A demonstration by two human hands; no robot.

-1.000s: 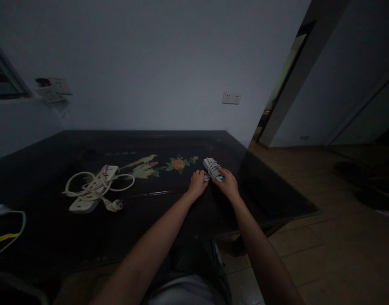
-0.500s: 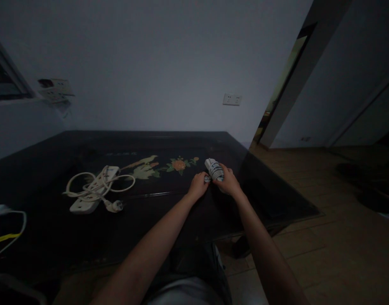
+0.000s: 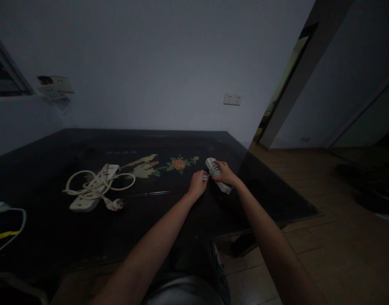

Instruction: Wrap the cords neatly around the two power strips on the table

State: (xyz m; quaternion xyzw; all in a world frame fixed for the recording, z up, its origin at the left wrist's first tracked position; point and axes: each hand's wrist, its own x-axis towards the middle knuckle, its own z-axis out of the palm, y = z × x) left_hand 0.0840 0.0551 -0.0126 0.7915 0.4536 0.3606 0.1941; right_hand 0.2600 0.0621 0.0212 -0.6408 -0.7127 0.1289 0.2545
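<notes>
A white power strip [image 3: 225,188] with its cord [image 3: 215,169] wound round its middle lies slantwise over the dark table. My right hand [image 3: 227,174] is closed over the wound cord and the strip, gripping them from the right. Just to the left, my left hand [image 3: 198,185] is closed on a small pale piece [image 3: 206,177] that looks like the cord's plug end; its detail is too dim to be sure. The fingers hide part of the coils.
On the left of the black table [image 3: 169,212] rests a second power strip [image 3: 84,204] with a loosely looped cord and a plug [image 3: 115,204]. A pale object with a white cable [image 3: 23,220] sits at the far left edge. Wall sockets [image 3: 232,99] are behind.
The wrapped power strip has turned in my right hand, so its lower end now shows beneath the fingers. My left hand stays nearly in place, still closed on the small pale piece.
</notes>
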